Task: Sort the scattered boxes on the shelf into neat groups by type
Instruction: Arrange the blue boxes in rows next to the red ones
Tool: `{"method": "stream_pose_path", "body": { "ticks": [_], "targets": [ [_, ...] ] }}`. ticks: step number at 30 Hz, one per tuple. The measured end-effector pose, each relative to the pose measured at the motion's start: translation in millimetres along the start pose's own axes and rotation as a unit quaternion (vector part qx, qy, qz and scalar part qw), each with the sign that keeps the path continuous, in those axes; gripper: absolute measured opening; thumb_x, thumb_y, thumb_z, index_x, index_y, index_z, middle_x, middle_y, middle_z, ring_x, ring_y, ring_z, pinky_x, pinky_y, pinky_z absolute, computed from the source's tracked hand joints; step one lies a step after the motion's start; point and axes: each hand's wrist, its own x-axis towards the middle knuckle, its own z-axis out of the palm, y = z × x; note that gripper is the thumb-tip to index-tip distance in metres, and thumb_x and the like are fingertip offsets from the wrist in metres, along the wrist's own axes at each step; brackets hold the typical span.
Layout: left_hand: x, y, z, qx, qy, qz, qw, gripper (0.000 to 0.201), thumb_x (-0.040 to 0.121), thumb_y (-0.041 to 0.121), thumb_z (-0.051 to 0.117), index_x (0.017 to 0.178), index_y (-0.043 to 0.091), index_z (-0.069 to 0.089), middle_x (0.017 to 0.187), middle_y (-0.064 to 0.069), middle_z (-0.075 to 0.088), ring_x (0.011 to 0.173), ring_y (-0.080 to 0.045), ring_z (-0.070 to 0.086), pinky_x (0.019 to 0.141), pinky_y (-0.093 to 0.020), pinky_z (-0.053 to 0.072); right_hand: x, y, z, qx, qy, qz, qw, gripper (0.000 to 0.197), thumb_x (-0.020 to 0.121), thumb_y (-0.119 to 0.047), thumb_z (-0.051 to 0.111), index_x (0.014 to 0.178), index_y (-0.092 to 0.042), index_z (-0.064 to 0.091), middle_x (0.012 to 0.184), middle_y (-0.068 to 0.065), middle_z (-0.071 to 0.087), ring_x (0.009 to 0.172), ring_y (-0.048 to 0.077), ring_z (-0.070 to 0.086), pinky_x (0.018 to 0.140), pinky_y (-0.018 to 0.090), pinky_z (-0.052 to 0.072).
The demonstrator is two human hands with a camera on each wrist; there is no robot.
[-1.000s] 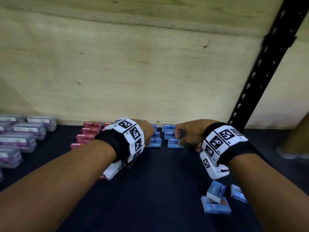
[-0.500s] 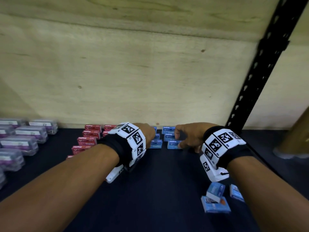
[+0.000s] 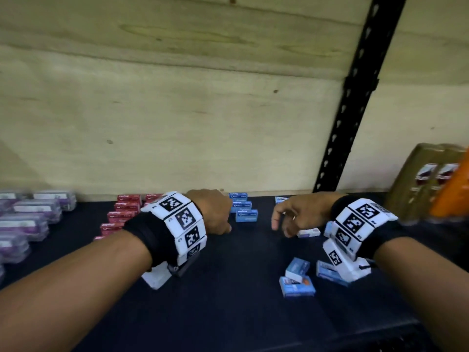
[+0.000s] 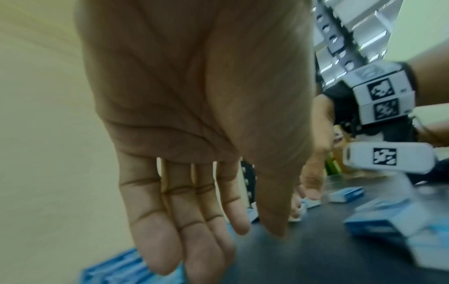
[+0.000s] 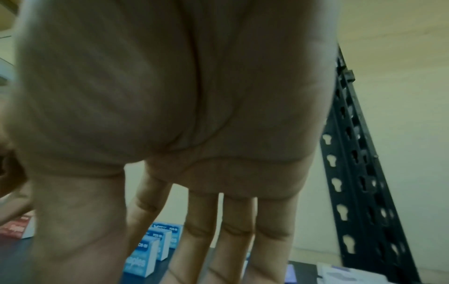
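Observation:
Blue boxes (image 3: 244, 210) stand in a neat row near the back wall, beside rows of red boxes (image 3: 122, 211). My left hand (image 3: 215, 215) hangs at the left end of the blue row (image 4: 116, 269), fingers (image 4: 194, 221) straight and holding nothing. To the right of that row my right hand (image 3: 289, 217) hovers with relaxed, empty fingers (image 5: 206, 236). It is above a loose blue-and-white box (image 3: 309, 232). Several more blue boxes (image 3: 297, 276) lie scattered nearer to me, under the right wrist. The blue row (image 5: 150, 247) also shows past the right palm.
Clear purple-labelled boxes (image 3: 30, 219) are grouped at far left. A black perforated upright (image 3: 355, 102) rises at back right, with a brown pack (image 3: 421, 184) and something orange (image 3: 454, 189) beyond it. The dark shelf (image 3: 228, 316) is backed by a wooden wall.
My right hand has left the blue row and moved right, over the loose boxes. The left hand stays by the row. The head view has swung right.

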Motion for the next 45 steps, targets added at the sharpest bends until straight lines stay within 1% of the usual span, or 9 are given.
{"method": "stream_pose_path", "body": {
  "ticks": [2,7,12,25,33,36,39,43,45],
  "targets": [
    [-7,18,3,-0.025,-0.016,0.061,0.998,0.035,0.093,0.044,0.057,0.109,0.014,0.065,0.105,-0.001,0.066,0.097,-0.021,0.061,0.085,-0.035,0.052,-14,3,2,0.0,-0.031,-0.004,1.0,0.031,0.083,-0.009,0.069,0.103,-0.033,0.065,0.089,-0.005,0.069,0.074,0.004,0.059,0.076,0.021,0.047],
    [-13,55,17,-0.101,-0.045,0.118,0.987,0.039,0.083,0.053,0.067,0.108,0.024,0.063,0.1,0.007,0.067,0.089,-0.014,0.061,0.081,-0.03,0.051,-38,3,17,-0.029,-0.051,0.013,0.998,0.048,0.082,-0.008,0.074,0.12,-0.035,0.065,0.101,-0.005,0.059,0.082,0.005,0.056,0.084,0.022,0.046],
    [-11,71,26,-0.115,-0.058,0.135,0.983,0.05,0.077,0.057,0.073,0.112,0.024,0.061,0.102,0.006,0.067,0.092,-0.014,0.062,0.083,-0.031,0.052,-44,4,28,-0.059,-0.062,0.009,0.996,0.053,0.079,-0.015,0.079,0.123,-0.041,0.062,0.104,-0.006,0.054,0.083,0.007,0.051,0.087,0.027,0.046],
    [-6,85,37,-0.145,-0.065,0.149,0.976,0.046,0.076,0.054,0.075,0.107,0.021,0.064,0.102,0.006,0.068,0.089,-0.011,0.061,0.076,-0.027,0.048,-42,13,32,-0.069,-0.04,0.002,0.997,0.042,0.079,-0.027,0.081,0.116,-0.036,0.065,0.106,-0.005,0.057,0.087,0.006,0.052,0.085,0.026,0.046],
    [-7,52,33,-0.14,-0.08,0.125,0.979,0.039,0.079,0.049,0.075,0.105,0.022,0.067,0.098,0.007,0.067,0.084,-0.009,0.059,0.077,-0.027,0.05,-38,24,23,-0.03,0.003,0.034,0.999,0.036,0.072,-0.023,0.086,0.101,-0.029,0.067,0.096,-0.006,0.071,0.082,0.005,0.063,0.086,0.027,0.05],
    [-10,25,31,-0.139,-0.087,0.111,0.98,0.034,0.083,0.052,0.069,0.104,0.026,0.069,0.095,0.011,0.067,0.084,-0.007,0.06,0.076,-0.024,0.048,-34,21,14,-0.034,0.041,0.037,0.998,0.037,0.071,-0.022,0.086,0.102,-0.028,0.067,0.086,-0.01,0.066,0.073,0.002,0.058,0.072,0.021,0.048],
    [-14,0,28,-0.127,-0.111,0.093,0.981,0.033,0.089,0.054,0.06,0.108,0.029,0.07,0.101,0.007,0.071,0.09,-0.009,0.066,0.085,-0.027,0.051,-24,17,4,-0.037,0.05,0.019,0.998,0.035,0.069,-0.018,0.086,0.096,-0.031,0.067,0.076,-0.011,0.064,0.063,0.001,0.056,0.064,0.019,0.044],
    [-17,-19,28,-0.095,-0.105,0.079,0.987,0.036,0.097,0.052,0.046,0.114,0.028,0.067,0.098,0.004,0.072,0.085,-0.009,0.064,0.09,-0.032,0.051,-10,0,-1,-0.069,0.047,-0.01,0.996,0.037,0.077,-0.011,0.078,0.107,-0.031,0.068,0.075,-0.01,0.061,0.061,0.002,0.053,0.062,0.017,0.041],
    [-17,-22,29,-0.086,-0.092,0.077,0.989,0.036,0.099,0.051,0.044,0.115,0.028,0.066,0.102,0.008,0.069,0.09,-0.009,0.062,0.093,-0.034,0.049,-3,-11,1,-0.081,0.039,-0.033,0.995,0.04,0.082,-0.008,0.071,0.113,-0.033,0.067,0.076,-0.011,0.063,0.061,-0.006,0.054,0.067,0.015,0.04]
  ]
}}
